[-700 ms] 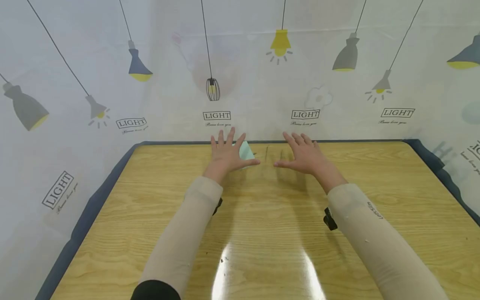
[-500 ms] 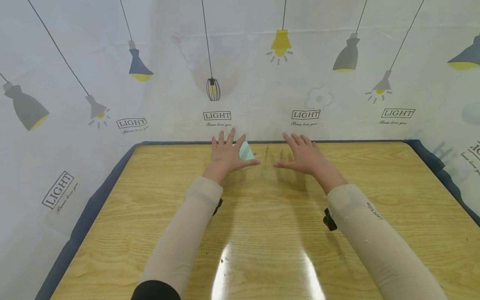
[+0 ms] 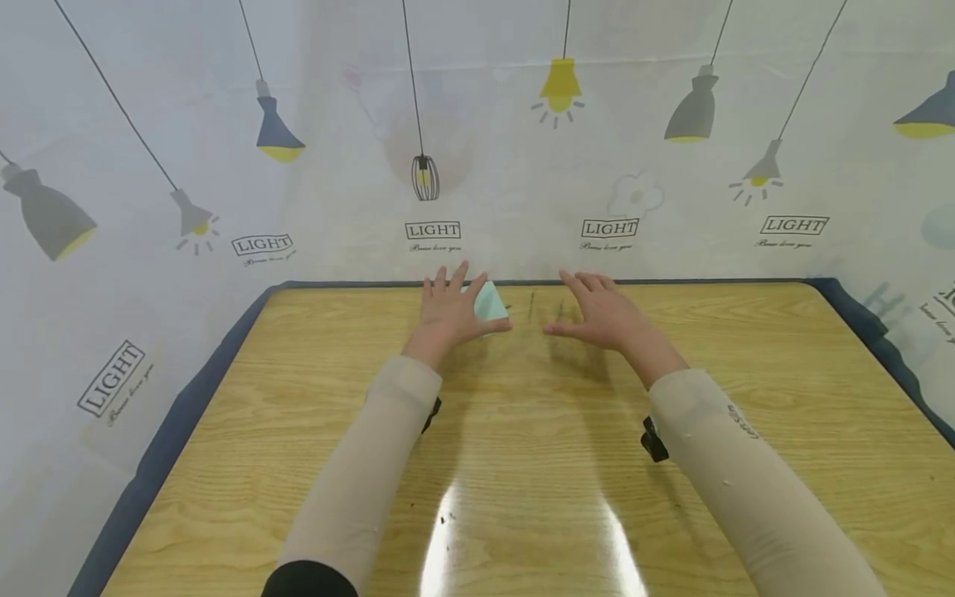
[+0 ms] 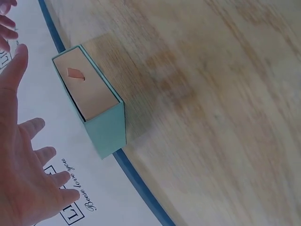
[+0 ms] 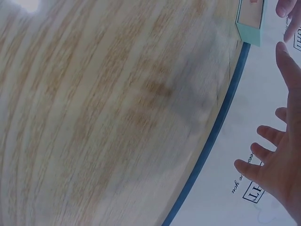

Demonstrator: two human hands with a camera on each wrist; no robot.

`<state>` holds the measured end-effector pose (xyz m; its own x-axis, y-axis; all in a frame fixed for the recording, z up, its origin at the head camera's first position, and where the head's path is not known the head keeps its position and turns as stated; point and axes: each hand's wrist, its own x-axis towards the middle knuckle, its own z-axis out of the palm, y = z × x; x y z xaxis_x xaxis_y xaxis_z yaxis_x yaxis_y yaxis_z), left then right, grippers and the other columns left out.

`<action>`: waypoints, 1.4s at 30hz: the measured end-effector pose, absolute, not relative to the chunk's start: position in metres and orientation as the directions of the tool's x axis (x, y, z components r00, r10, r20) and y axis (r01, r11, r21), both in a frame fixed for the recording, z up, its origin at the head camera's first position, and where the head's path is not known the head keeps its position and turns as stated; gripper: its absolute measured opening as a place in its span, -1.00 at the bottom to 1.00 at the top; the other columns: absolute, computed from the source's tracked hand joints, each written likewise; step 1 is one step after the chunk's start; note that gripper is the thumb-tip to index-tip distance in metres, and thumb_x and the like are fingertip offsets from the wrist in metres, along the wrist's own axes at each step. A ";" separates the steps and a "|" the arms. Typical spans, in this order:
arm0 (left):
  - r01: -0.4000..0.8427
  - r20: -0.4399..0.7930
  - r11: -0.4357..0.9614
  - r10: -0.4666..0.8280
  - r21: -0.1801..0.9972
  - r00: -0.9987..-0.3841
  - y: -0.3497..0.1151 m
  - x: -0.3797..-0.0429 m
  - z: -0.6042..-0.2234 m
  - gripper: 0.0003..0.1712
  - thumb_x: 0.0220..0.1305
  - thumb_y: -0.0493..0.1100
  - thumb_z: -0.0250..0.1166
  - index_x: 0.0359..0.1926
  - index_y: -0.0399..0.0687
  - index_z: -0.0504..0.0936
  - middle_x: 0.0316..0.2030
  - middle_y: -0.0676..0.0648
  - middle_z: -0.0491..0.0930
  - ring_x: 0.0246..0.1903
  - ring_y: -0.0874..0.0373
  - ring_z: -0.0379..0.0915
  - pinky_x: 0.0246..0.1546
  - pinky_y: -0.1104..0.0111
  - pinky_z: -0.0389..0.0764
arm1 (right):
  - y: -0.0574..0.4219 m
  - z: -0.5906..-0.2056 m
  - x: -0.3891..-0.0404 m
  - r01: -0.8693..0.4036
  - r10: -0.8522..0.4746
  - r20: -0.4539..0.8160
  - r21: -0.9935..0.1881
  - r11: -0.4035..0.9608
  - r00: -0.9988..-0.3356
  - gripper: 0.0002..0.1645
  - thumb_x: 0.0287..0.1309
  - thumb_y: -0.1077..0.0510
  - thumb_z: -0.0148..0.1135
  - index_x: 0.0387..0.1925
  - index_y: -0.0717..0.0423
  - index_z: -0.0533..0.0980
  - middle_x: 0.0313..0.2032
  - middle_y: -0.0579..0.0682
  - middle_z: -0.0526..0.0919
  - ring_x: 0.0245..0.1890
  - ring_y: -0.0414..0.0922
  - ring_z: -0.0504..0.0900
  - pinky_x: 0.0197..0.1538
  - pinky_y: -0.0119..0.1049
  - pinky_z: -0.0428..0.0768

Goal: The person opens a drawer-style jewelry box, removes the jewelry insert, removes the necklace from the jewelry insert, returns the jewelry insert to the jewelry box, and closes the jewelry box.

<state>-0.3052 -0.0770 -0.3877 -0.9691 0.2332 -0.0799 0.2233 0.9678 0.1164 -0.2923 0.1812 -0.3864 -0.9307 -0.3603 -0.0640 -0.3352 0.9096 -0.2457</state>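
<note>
A mint-green box (image 3: pixel 489 303) stands at the far edge of the table, partly hidden behind my left hand (image 3: pixel 449 317) in the head view. Its beige face (image 4: pixel 89 87), with a small pull tab (image 4: pixel 75 73), shows in the left wrist view. My left hand is nearest the box, fingers spread; whether it touches the box cannot be told from the head view, but the left wrist view shows a gap. To the right, my right hand (image 3: pixel 606 318) hovers with extended fingers and holds nothing. The two thumbs point toward each other, apart.
The wood-grain table (image 3: pixel 522 431) has a dark blue border (image 3: pixel 194 390) along its edges. Behind it hangs a white cloth (image 3: pixel 507 166) printed with lamps and "LIGHT" labels. Black devices (image 3: pixel 655 439) sit under both sleeves at the wrists.
Both hands have dipped slightly, and the right hand's fingers have drawn a little closer together. The box stays in place.
</note>
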 end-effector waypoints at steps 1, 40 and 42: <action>0.224 -0.080 0.967 0.235 0.122 -0.969 -0.077 -0.306 -0.389 0.14 0.12 0.61 0.13 0.59 0.30 -0.04 0.61 -0.07 -0.25 0.58 -0.24 -0.33 0.56 -0.17 -0.19 | 0.181 -0.387 -0.292 -0.335 -0.361 -0.066 -0.247 0.909 -0.930 0.25 0.16 -0.49 0.17 0.59 0.06 -0.11 0.54 0.25 0.01 0.53 0.28 -0.04 0.48 0.31 0.13; 0.230 -0.137 0.960 0.253 0.161 -0.958 -0.084 -0.308 -0.405 -0.09 0.33 0.49 0.00 0.54 0.20 0.15 0.59 -0.08 -0.07 0.54 -0.24 -0.11 0.58 -0.05 -0.11 | 0.175 -0.399 -0.296 -0.362 -0.387 -0.063 -0.239 0.901 -0.920 0.01 0.19 -0.42 0.20 0.41 0.17 0.28 0.39 0.26 0.28 0.42 0.28 0.21 0.41 0.23 0.32; 0.226 -0.141 0.959 0.250 0.171 -0.958 -0.084 -0.307 -0.405 -0.10 0.34 0.48 0.01 0.54 0.19 0.14 0.59 -0.08 -0.07 0.54 -0.24 -0.11 0.58 -0.05 -0.11 | 0.174 -0.399 -0.296 -0.362 -0.387 -0.066 -0.242 0.901 -0.920 0.00 0.20 -0.41 0.21 0.41 0.17 0.28 0.40 0.26 0.27 0.43 0.28 0.18 0.43 0.23 0.31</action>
